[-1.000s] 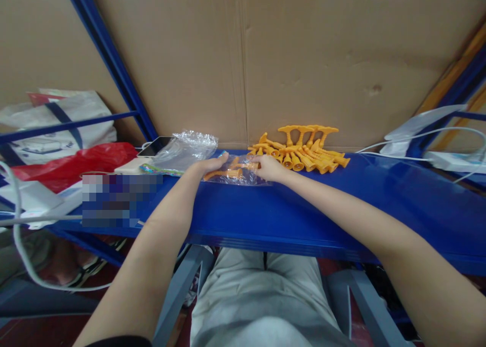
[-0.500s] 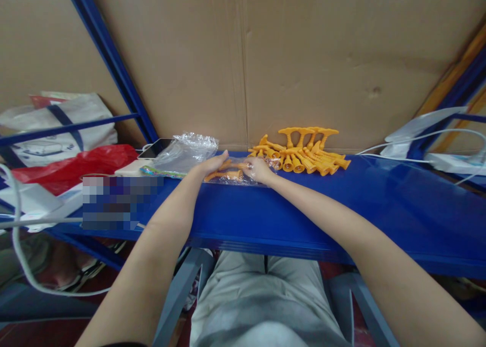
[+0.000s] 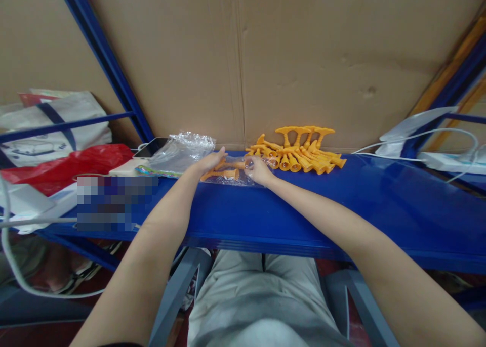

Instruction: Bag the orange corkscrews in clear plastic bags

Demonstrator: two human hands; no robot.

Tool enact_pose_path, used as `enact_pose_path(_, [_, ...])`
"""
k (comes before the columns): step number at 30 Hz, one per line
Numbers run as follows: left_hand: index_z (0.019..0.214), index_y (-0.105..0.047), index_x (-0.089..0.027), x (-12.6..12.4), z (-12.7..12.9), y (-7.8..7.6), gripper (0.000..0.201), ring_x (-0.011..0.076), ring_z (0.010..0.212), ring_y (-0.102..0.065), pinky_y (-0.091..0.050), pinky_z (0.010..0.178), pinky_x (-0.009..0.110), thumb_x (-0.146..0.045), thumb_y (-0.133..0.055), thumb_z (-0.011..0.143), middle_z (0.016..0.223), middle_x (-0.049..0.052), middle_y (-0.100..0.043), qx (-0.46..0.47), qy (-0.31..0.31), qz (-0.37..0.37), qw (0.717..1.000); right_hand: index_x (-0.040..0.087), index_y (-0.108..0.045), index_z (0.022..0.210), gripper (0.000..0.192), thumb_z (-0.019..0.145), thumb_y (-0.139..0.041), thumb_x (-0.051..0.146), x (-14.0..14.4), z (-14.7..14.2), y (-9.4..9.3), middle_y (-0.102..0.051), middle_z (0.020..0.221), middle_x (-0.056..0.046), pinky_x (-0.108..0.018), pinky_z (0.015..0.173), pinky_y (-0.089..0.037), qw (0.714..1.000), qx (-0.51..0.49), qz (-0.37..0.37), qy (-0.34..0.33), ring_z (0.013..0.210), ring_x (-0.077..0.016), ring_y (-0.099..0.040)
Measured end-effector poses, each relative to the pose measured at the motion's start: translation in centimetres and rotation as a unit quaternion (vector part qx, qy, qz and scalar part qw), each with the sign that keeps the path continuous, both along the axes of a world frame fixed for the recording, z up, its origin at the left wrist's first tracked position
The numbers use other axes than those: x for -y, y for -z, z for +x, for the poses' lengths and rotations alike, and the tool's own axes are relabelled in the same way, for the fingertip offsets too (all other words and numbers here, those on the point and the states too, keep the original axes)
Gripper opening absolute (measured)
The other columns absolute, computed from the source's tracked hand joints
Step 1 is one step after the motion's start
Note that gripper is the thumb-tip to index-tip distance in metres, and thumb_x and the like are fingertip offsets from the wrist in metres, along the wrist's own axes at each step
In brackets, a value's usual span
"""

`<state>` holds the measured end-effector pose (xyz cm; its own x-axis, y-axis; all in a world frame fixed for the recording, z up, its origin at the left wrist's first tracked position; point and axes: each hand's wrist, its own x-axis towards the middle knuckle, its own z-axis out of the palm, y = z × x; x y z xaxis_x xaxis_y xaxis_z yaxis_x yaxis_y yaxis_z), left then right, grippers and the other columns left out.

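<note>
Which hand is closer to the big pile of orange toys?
The right hand is closer: it sits just left of the orange pile. The left hand is farther left, on the clear bag.

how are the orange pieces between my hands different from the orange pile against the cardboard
The bagged pieces lie in a clear bag; the pile lies bare. The bagged pieces are few, the pile many. The hands touch the bagged pieces; the pile lies untouched. Both are orange and rest on the blue shelf.
</note>
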<state>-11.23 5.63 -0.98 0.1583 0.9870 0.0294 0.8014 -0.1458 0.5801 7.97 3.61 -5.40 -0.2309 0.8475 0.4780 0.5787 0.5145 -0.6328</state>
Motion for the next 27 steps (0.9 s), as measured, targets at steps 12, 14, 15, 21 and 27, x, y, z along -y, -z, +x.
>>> enact_pose_path(12, [0.136, -0.058, -0.011, 1.1, 0.2, -1.1, 0.068, 0.0231, 0.133, -0.051, -0.043, 0.107, 0.029, -0.048, -0.015, 0.099, 0.144, 0.010, -0.053, 0.035, -0.013, -0.025, 0.999, 0.011, -0.069, 0.092, 0.022, 0.071, -0.070, 0.007, -0.4, 1.1, -1.0, -0.072, 0.097, -0.010, -0.036, 0.089, -0.049, 0.998, 0.042, 0.022, -0.045, 0.093, -0.0221, -0.066])
enact_pose_path(14, [0.134, -0.060, -0.011, 1.0, 0.4, -0.9, 0.068, 0.0241, 0.130, -0.054, -0.044, 0.106, 0.030, -0.048, -0.015, 0.098, 0.140, 0.010, -0.057, 0.028, -0.009, -0.019, 0.999, 0.011, -0.069, 0.093, 0.021, 0.072, -0.070, 0.008, -0.6, 1.0, -0.9, -0.071, 0.099, -0.011, -0.037, 0.090, -0.049, 0.998, 0.051, 0.030, -0.032, 0.096, -0.0232, -0.066])
enact_pose_path(15, [0.133, -0.061, -0.012, 1.0, 0.4, -0.9, 0.068, 0.0243, 0.130, -0.054, -0.044, 0.106, 0.030, -0.049, -0.015, 0.098, 0.139, 0.010, -0.059, 0.024, -0.003, -0.015, 1.000, 0.011, -0.069, 0.092, 0.020, 0.072, -0.069, 0.008, -0.7, 0.9, -0.7, -0.071, 0.100, -0.012, -0.037, 0.090, -0.049, 0.998, 0.054, 0.032, -0.027, 0.097, -0.0237, -0.065])
enact_pose_path(21, [0.139, -0.056, -0.015, 1.0, 0.7, -0.6, 0.067, 0.0221, 0.136, -0.048, -0.041, 0.108, 0.028, -0.048, -0.014, 0.099, 0.145, 0.007, -0.054, 0.030, 0.028, -0.022, 0.999, 0.015, -0.070, 0.098, 0.023, 0.076, -0.064, 0.011, -1.1, 0.7, -0.1, -0.071, 0.104, -0.011, -0.040, 0.093, -0.048, 0.996, 0.050, 0.074, -0.020, 0.102, -0.0246, -0.063])
enact_pose_path(27, [0.142, -0.053, -0.019, 1.2, 1.2, 0.1, 0.063, 0.0180, 0.138, -0.045, -0.042, 0.106, 0.024, -0.045, -0.015, 0.100, 0.144, 0.003, -0.055, 0.056, 0.049, -0.062, 0.995, 0.014, -0.069, 0.100, 0.026, 0.078, -0.057, 0.012, -1.1, 0.6, 0.0, -0.070, 0.103, -0.012, -0.039, 0.094, -0.048, 0.994, 0.078, 0.068, -0.027, 0.099, -0.0249, -0.064])
